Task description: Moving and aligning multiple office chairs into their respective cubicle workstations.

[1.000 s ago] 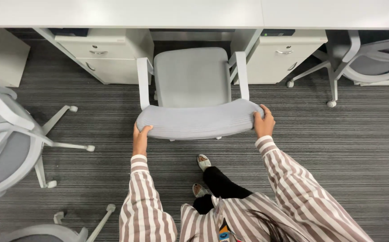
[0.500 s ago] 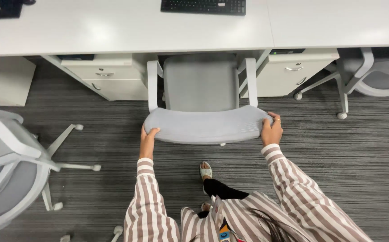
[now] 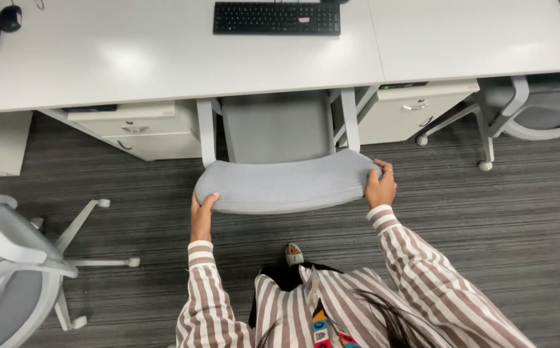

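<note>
A long white desk [image 3: 164, 64] with a smooth, faintly glossy top runs across the view, well beyond both hands. Below the hands lies grey carpet [image 3: 486, 225], ribbed in fine dark and light streaks. Between the hands stands a grey office chair [image 3: 280, 154]: its curved backrest [image 3: 283, 187] is covered in soft woven fabric, two pale straight armrest posts rise beside the flat square seat, and the seat is tucked partly under the desk edge.

The left hand [image 3: 201, 216] clasps the lower left corner of the backrest, thumb on top and fingers wrapped beneath. The right hand [image 3: 380, 185] is closed over the right end of the backrest, fingers curled across its rim. Both sleeves are of brown-and-white striped cloth.

Left of the left hand, a second chair [image 3: 16, 258] shows a pale plastic frame and a star base with small castors. Right of the right hand, a third chair [image 3: 531, 109] sits under the desk. Two boxy white drawer cabinets [image 3: 132, 125] [image 3: 415, 109] flank the held chair, each with a small metal handle.

Beyond the hands on the desk lies a flat black keyboard [image 3: 277, 17]. Far to the left sits a small dark rounded object [image 3: 10, 17], possibly a mouse. Near the person's body, one pale shoe tip [image 3: 293, 253] shows on the carpet.
</note>
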